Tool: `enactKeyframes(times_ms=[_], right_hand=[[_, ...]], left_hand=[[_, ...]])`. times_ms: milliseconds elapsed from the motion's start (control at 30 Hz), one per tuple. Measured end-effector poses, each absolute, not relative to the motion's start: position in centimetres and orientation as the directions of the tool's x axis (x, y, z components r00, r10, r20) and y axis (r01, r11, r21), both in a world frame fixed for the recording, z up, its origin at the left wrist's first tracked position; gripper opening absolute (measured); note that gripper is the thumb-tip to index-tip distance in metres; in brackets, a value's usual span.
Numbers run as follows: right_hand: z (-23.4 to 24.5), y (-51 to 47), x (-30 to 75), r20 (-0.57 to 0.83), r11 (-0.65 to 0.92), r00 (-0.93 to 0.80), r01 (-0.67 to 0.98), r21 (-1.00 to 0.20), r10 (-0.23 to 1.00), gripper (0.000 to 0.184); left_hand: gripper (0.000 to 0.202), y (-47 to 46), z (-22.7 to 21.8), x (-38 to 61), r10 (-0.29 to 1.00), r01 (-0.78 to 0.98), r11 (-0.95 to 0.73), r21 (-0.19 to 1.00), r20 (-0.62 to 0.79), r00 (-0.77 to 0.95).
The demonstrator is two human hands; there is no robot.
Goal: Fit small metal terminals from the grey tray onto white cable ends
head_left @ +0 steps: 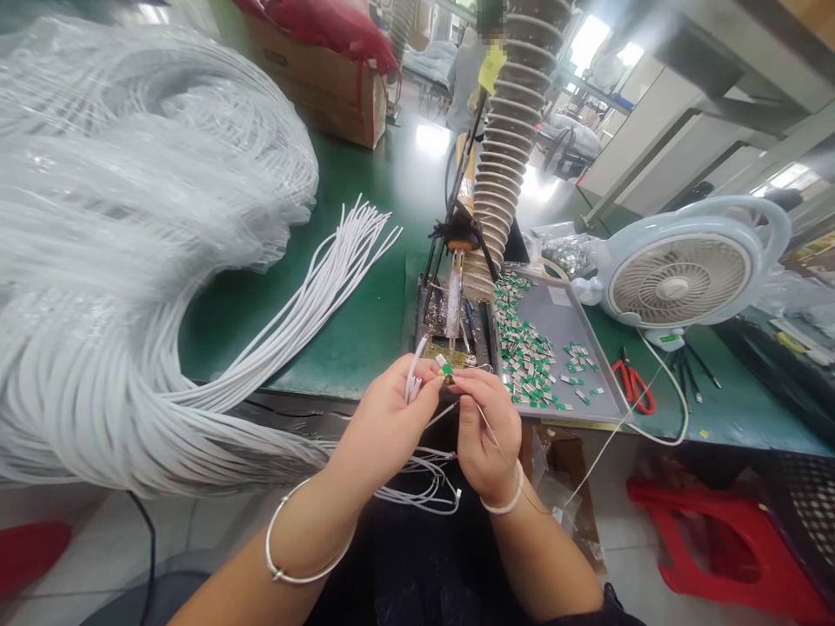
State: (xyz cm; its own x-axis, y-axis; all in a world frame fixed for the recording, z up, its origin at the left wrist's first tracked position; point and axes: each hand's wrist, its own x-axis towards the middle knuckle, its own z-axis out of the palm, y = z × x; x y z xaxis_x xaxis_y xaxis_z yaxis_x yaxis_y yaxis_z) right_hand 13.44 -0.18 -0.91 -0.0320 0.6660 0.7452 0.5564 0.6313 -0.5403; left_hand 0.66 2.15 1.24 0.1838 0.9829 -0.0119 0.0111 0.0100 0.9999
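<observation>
Forearms: both come up from the bottom edge, a metal bangle on the left wrist and a white band on the right.

Left hand: fingers curled together, clamped on white wire ends that stick up past the fingertips.

Right hand: fingers closed together, tips meeting the left hand's at a small green-and-silver clip; a thin white wire runs past the palm.

Green-and-silver clip: between both hands' fingertips, just left of the metal tray.

Loose clips: many like it, heaped along the left side of the metal tray, with a few scattered to the right.

Soldering stand: just left of the metal tray, directly beyond the hands, partly blocked by them.

Ribbed grey duct: rises behind the soldering stand, hiding part of a co-worker.

White cable coil: huge, far left of the metal tray, its loose ends fanned over the green bench mat.

Fan: just right of the metal tray.

Red-handled scissors: right of the metal tray, below the fan.

Red stool: on the floor, below and right of the metal tray.
</observation>
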Motion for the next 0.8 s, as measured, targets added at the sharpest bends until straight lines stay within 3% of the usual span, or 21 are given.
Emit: enactKeyframes(times_ms=[200, 367, 500, 633, 800], right_hand=[[-1.5, -1.3, 14.0, 0.692, 0.592, -0.017, 0.533, -0.604, 0.721, 0.029], [-1.2, -2.2, 14.7, 0.691, 0.544, 0.046, 0.581, -0.606, 0.721, 0.030], [-0.6, -2.2, 15.8, 0.687, 0.464, 0.113, 0.658, -0.593, 0.718, 0.028], [0.5, -1.1, 18.2, 0.649, 0.298, 0.148, 0.797, -0.525, 0.746, 0.020], [1.3, 1.2, 21.2, 0.450, 0.097, 0.098, 0.915, -0.391, 0.888, 0.015]], left_hand=[[0.022, 0.7, -0.1, 0.1, 0.963, 0.191, -0.066, 0.979, 0.012, 0.270], [0.019, -0.6, -0.2, -0.5, 0.959, 0.394, -0.227, 0.891, 0.133, 0.251], [0.021, -0.9, -0.2, -0.9, 0.974, 0.472, -0.115, 0.874, 0.007, 0.226], [0.022, -0.6, -0.3, -0.9, 0.966, 0.406, -0.059, 0.912, -0.050, 0.252], [0.018, -0.1, -1.1, -0.7, 0.895, 0.086, 0.158, 0.984, -0.180, 0.407]])
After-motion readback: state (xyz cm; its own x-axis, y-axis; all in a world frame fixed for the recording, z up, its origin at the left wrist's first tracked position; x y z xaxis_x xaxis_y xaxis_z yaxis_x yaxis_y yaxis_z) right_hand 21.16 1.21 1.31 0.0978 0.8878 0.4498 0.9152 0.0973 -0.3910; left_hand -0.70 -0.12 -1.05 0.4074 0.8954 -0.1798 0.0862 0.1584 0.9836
